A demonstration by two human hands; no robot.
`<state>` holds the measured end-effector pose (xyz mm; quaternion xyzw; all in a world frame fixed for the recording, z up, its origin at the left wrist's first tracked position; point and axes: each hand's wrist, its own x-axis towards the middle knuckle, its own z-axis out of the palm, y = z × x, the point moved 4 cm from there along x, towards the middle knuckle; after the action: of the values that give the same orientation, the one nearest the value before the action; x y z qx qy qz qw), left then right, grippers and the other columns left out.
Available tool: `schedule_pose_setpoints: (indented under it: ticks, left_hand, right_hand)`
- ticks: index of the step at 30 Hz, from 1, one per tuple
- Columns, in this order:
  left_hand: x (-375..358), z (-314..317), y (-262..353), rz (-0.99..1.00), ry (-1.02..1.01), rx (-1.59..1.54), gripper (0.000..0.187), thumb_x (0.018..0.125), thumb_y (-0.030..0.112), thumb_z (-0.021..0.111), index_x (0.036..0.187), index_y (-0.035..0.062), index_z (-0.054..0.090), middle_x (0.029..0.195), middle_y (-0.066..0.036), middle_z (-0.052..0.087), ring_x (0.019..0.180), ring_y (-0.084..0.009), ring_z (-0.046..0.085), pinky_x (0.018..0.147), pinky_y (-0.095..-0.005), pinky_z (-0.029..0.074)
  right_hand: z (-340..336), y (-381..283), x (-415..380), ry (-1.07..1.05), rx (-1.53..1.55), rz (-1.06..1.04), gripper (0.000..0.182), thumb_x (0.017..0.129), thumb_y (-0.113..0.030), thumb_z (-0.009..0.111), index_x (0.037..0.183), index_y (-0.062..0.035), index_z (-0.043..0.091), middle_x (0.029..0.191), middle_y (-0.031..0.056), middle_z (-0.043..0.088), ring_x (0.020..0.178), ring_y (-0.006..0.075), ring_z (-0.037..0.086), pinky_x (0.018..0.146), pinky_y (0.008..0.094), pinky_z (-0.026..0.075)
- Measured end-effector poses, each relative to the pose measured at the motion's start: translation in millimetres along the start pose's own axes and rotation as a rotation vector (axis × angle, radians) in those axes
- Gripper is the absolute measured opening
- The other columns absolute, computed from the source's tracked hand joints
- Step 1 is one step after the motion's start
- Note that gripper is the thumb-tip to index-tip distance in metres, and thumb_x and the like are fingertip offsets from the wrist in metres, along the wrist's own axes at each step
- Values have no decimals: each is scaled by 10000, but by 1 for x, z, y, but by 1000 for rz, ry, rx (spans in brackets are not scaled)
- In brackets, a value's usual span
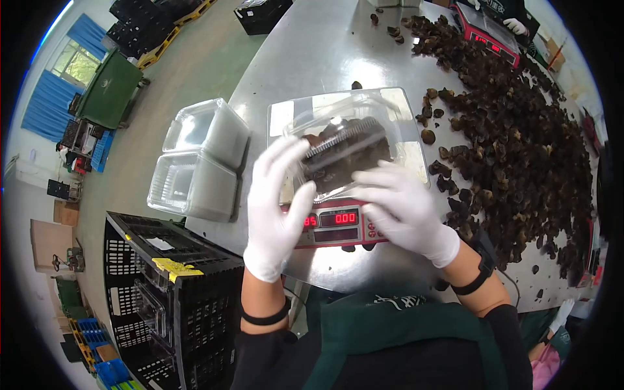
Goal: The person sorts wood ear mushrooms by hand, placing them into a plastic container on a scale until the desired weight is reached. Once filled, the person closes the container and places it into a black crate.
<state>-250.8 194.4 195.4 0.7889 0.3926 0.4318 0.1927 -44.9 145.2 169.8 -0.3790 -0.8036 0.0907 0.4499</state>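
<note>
A clear plastic clamshell box [344, 153] holding dark brown mushroom-like pieces sits on the pale platform [416, 140] of a red digital scale [322, 237]. Its lid is tilted and smeared by motion. My left hand [276, 195], in a white glove, grips the box's left front side, thumb toward the front and fingers up along the lid. At the front right edge, my gloved right hand [406, 208] has its fingers bent over the rim. The scale's red display [339, 218] shows 0.00 between the hands.
Two stacks of clear plastic boxes [195, 185] stand left of the scale. A wide heap of dark brown pieces [520, 156] covers the table's right side. Black crates [188, 292] stand at the lower left. Across the table, another person's gloved hand [515, 26] is near a second red scale [489, 40].
</note>
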Motion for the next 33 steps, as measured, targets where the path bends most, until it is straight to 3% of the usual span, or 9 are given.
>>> schedule_pose_setpoints:
  ticks: [4, 6, 8, 10, 12, 13, 17, 25, 33]
  left_hand:
    - [-39, 17, -16, -35, 13, 67, 316, 880, -8, 649, 1187, 51, 695, 1297, -170, 597, 1192, -321, 589, 1002, -390, 476]
    - [-49, 27, -22, -85, 138, 50, 307, 863, -48, 674, 1149, 59, 711, 1187, -139, 616, 1025, -250, 642, 868, -327, 530]
    - [-49, 27, -27, -144, 141, 32, 382, 863, -55, 677, 1225, 67, 666, 1124, -115, 606, 935, -201, 634, 802, -292, 531]
    - [-51, 28, -29, -211, 142, 18, 463, 864, -63, 680, 1302, 75, 620, 1061, -92, 597, 845, -152, 626, 736, -257, 532]
    - [-50, 30, -41, -551, 218, -347, 652, 877, -58, 671, 1468, 64, 426, 943, -44, 557, 749, -84, 571, 677, -217, 506]
    - [-51, 31, -53, -582, 82, -360, 686, 935, -12, 599, 1532, 31, 262, 882, -36, 578, 664, -67, 569, 585, -191, 476]
    - [-40, 31, -53, -788, -37, -702, 524, 991, 105, 457, 1502, 30, 364, 794, -68, 615, 531, -86, 565, 414, -162, 366]
    - [-73, 41, -27, -806, 14, -823, 543, 1012, 51, 448, 1530, 22, 288, 802, -77, 665, 562, -87, 600, 424, -164, 366]
    - [-103, 48, 34, -605, 121, -831, 567, 966, 2, 462, 1501, -16, 277, 790, -54, 638, 540, -62, 553, 480, -167, 391]
  right_hand:
    - [-41, 37, -24, 314, -176, 452, 256, 866, 25, 661, 1110, -50, 682, 1085, 148, 687, 888, 224, 642, 795, 322, 526]
    - [-43, 44, -14, 254, -192, 548, 324, 926, -79, 646, 1248, -49, 624, 937, 121, 687, 842, 215, 642, 794, 311, 521]
    - [-31, 54, -10, 20, -2, 882, 425, 991, -195, 594, 1384, -48, 529, 829, 100, 650, 786, 220, 639, 782, 305, 516]
    - [-24, 66, -8, 2, -29, 696, 515, 1025, -283, 534, 1468, -36, 446, 835, 96, 657, 717, 175, 643, 699, 268, 521]
    - [-14, 76, -11, -104, 485, 1099, 544, 1023, -266, 520, 1494, -17, 410, 893, 113, 702, 660, 130, 653, 590, 232, 513]
    - [-13, 80, -10, -122, 548, 1085, 572, 1017, -232, 501, 1517, 9, 361, 870, 106, 701, 600, 103, 642, 519, 207, 502]
    - [-12, 70, -3, -171, 747, 1155, 595, 965, -114, 472, 1536, -4, 344, 783, 75, 663, 567, 90, 602, 508, 201, 495]
    - [-23, 47, -41, -73, 705, 1055, 701, 862, -4, 502, 1544, -16, 344, 768, 47, 636, 565, 73, 566, 536, 212, 467]
    - [-56, -5, -90, 88, 746, 1013, 682, 908, 14, 535, 1553, -22, 319, 867, 23, 630, 627, 57, 540, 584, 203, 457]
